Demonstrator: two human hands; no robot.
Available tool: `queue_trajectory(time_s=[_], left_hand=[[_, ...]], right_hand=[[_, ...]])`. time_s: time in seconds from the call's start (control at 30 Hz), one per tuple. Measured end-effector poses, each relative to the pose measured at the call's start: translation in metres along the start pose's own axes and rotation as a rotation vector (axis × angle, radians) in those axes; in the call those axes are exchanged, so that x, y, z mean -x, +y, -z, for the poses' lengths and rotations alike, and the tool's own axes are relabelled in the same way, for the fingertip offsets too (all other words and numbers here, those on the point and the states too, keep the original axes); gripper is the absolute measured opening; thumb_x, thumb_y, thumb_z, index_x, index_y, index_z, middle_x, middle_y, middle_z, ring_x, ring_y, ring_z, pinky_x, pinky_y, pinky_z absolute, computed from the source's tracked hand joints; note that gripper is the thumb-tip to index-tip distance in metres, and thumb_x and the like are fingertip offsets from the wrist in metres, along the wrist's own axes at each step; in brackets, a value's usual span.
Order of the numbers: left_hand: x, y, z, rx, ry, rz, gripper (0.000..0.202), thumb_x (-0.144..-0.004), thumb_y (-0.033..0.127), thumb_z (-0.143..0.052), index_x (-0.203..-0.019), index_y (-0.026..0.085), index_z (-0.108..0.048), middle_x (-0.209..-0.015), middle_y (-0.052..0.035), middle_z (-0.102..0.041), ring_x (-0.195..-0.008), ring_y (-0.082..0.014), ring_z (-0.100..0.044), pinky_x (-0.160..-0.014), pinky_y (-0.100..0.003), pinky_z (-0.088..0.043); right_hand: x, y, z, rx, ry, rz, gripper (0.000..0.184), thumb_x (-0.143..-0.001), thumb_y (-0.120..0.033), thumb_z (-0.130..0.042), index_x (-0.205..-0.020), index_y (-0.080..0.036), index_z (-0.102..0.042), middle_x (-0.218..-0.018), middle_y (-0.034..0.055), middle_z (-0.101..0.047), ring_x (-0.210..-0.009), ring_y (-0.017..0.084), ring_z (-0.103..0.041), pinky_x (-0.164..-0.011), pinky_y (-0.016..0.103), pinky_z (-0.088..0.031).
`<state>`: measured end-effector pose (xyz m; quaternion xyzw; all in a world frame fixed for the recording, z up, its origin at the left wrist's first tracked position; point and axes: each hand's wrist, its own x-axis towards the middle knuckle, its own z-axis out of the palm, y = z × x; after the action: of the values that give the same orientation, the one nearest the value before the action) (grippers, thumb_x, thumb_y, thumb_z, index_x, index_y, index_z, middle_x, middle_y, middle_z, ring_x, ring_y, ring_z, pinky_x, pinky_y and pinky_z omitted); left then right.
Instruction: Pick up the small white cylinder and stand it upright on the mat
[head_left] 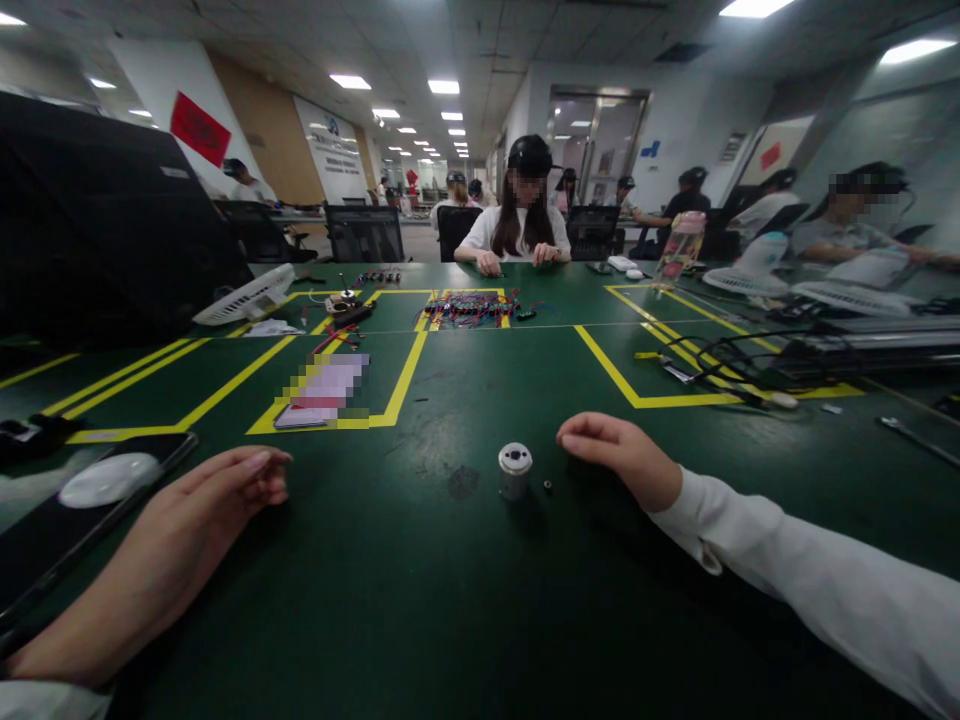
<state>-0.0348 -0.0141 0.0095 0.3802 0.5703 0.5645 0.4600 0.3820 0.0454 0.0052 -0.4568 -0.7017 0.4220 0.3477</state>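
Note:
A small silver metal cylinder (514, 469) stands upright on the green table (465, 590), with a tiny black screw-like part (547, 486) just to its right. My right hand (622, 460) rests on the table a little right of both, fingers curled together, nothing visible in it. My left hand (225, 495) lies on the table well left of the cylinder, fingers curled loosely and close together, holding nothing that I can see.
A black tray with a white oval object (109, 478) sits by my left hand. Yellow tape marks boxes; coloured wires (471, 306) lie far across, cables and tools (720, 365) at right. A person (517, 225) sits opposite, others around.

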Motion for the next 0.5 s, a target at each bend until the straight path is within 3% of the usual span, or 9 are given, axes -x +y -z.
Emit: queue_trajectory(time_s=[0.1, 0.23, 0.33, 0.4, 0.5], left_hand=[[-0.002, -0.002, 0.002, -0.003, -0.004, 0.010, 0.019, -0.070, 0.031, -0.073, -0.086, 0.020, -0.072, -0.077, -0.0019, -0.068, -0.070, -0.0160, -0.061, -0.060, -0.020, -0.057], [-0.005, -0.005, 0.007, -0.018, -0.036, 0.013, 0.019, -0.073, 0.030, -0.071, -0.090, 0.021, -0.072, -0.075, -0.0020, -0.069, -0.070, -0.0163, -0.062, -0.061, -0.021, -0.057], [-0.004, -0.005, 0.007, -0.019, -0.033, 0.006, 0.019, -0.073, 0.030, -0.072, -0.088, 0.020, -0.072, -0.074, -0.0022, -0.069, -0.070, -0.0163, -0.061, -0.061, -0.021, -0.056], [-0.002, -0.004, 0.006, -0.014, -0.025, 0.011, 0.018, -0.072, 0.030, -0.073, -0.087, 0.020, -0.073, -0.073, -0.0021, -0.069, -0.070, -0.0161, -0.061, -0.061, -0.021, -0.055], [0.002, -0.001, 0.003, -0.008, -0.019, 0.018, 0.017, -0.071, 0.030, -0.074, -0.085, 0.020, -0.073, -0.071, -0.0017, -0.069, -0.069, -0.0160, -0.061, -0.061, -0.021, -0.054]], right_hand=[[-0.007, 0.001, 0.001, -0.094, 0.044, -0.001, 0.052, -0.081, -0.054, -0.051, -0.110, -0.012, -0.056, -0.103, 0.0115, -0.055, -0.080, 0.014, -0.050, -0.069, 0.028, -0.040], [-0.005, -0.010, -0.022, 0.019, -0.088, 0.150, 0.069, -0.063, -0.042, -0.078, -0.124, -0.019, -0.053, -0.114, 0.0072, -0.054, -0.107, 0.018, -0.049, -0.093, 0.033, -0.039], [-0.005, -0.019, -0.040, 0.068, -0.141, 0.228, 0.056, -0.065, -0.042, -0.078, -0.112, -0.018, -0.060, -0.107, 0.0060, -0.057, -0.101, 0.017, -0.053, -0.094, 0.033, -0.041], [-0.009, -0.016, -0.036, -0.040, -0.077, 0.196, 0.052, -0.069, -0.045, -0.074, -0.107, -0.013, -0.059, -0.103, 0.0079, -0.059, -0.093, 0.015, -0.057, -0.088, 0.031, -0.046], [-0.009, 0.002, -0.002, -0.046, 0.180, 0.163, 0.060, -0.072, -0.053, -0.069, -0.113, -0.012, -0.053, -0.102, 0.0105, -0.059, -0.089, 0.015, -0.058, -0.082, 0.030, -0.049]])
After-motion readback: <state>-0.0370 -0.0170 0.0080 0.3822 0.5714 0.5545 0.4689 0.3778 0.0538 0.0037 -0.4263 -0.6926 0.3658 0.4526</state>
